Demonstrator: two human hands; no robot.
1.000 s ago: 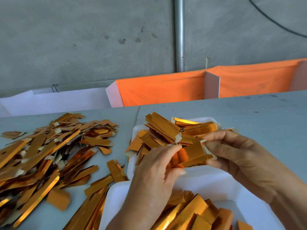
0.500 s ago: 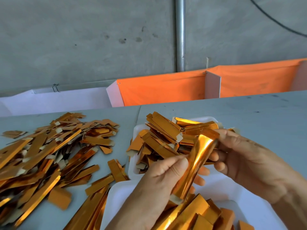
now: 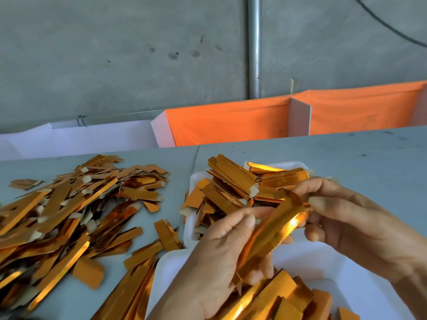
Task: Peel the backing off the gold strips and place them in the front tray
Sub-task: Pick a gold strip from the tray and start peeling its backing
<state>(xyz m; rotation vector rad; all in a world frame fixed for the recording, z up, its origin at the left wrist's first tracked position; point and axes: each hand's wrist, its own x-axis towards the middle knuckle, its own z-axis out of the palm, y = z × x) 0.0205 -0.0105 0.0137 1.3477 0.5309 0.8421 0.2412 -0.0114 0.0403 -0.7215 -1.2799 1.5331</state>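
A gold strip (image 3: 272, 229) is held in the air between both hands, above the gap between the two white trays. Its long axis runs on a diagonal: the upper end points up and away toward the far right, the lower end down toward the near edge of the surface (image 3: 346, 158). The left hand (image 3: 221, 257) has its grip clamped on the lower half, thumb on top and fingers curled beneath. The right hand (image 3: 351, 218) pinches the upper end between thumb and fingertips.

The strip's lower tip is hidden behind the left hand's fingers, and motion blur smears its upper end, so I cannot tell whether any backing is lifting there.

The front tray (image 3: 360, 296) lies at the near edge, cut off by the frame's bottom, holding gold pieces. The rear tray (image 3: 193, 181), just beyond it, is heaped with strips. A loose pile of strips (image 3: 60, 215) spreads over the left side of the surface.
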